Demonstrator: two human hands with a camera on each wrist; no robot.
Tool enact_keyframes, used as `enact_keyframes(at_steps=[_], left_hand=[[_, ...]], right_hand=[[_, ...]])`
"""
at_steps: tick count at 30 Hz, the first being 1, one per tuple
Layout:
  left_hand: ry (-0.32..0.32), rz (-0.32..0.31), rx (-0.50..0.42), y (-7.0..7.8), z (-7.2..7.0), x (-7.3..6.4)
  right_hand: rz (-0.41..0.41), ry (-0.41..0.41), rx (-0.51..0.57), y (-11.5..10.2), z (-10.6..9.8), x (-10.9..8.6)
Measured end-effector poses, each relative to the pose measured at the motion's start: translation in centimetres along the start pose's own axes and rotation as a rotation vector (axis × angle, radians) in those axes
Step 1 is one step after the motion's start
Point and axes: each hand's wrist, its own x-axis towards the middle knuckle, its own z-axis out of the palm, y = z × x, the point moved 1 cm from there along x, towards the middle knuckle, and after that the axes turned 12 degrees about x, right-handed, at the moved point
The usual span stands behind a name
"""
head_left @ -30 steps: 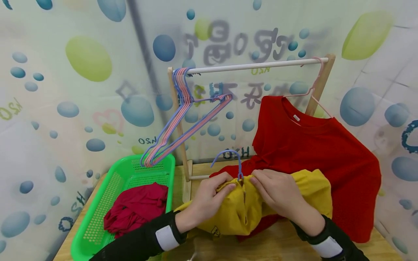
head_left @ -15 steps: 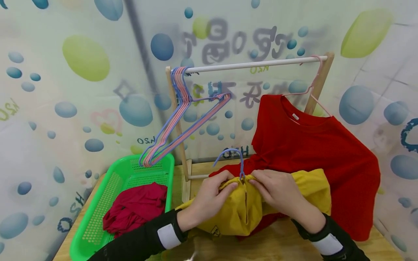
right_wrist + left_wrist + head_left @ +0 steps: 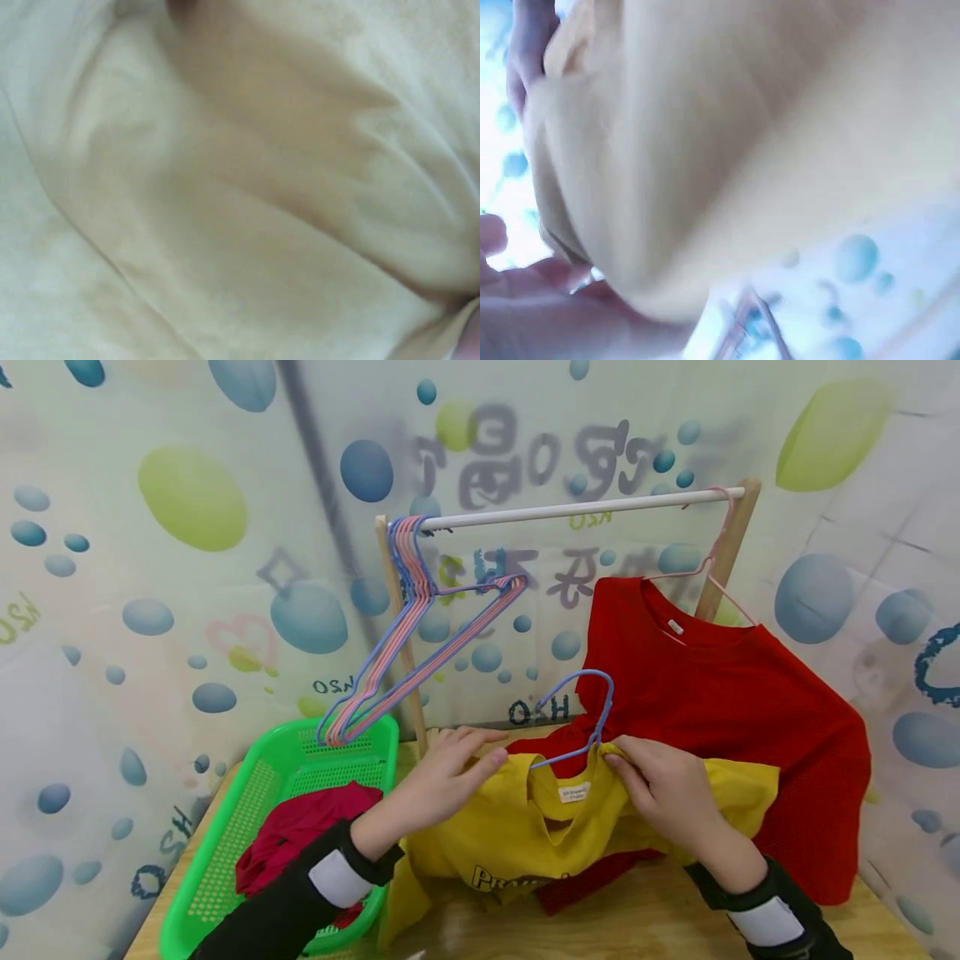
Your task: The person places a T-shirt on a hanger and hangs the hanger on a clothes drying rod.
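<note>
A yellow T-shirt (image 3: 495,835) with a white neck label and dark lettering hangs on a blue hanger (image 3: 609,697), whose hook rises from the neck opening. My right hand (image 3: 663,785) pinches the shirt's collar beside the foot of the hook. At the shirt's other shoulder is my left hand (image 3: 435,785), its fingers extended and thumb apart. In the left wrist view, blurred yellow cloth (image 3: 727,150) lies over part of the left hand (image 3: 562,315). Shirt fabric (image 3: 247,210) fills the right wrist view, hiding most of the right hand.
Behind stands a clothes rack with a white rail (image 3: 585,512). Several blue and pink hangers (image 3: 408,610) hang at its left end, a red shirt (image 3: 720,710) on a pink hanger at its right. A green basket (image 3: 258,777) holds a crimson garment (image 3: 300,831). All stand on a wooden table (image 3: 637,918).
My left hand has released the collar and moved left. The collar, bunched before, has spread, showing the neck label and lettering. The hanger's hook has shifted right and up with the right hand.
</note>
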Motion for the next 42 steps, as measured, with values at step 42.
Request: enact_keyframes(at_steps=[42], left_hand=[[0.165, -0.025, -0.048, -6.1, -2.5, -4.6]], right_hand=[[0.032, 0.116, -0.08, 1.4, -2.0, -1.1]])
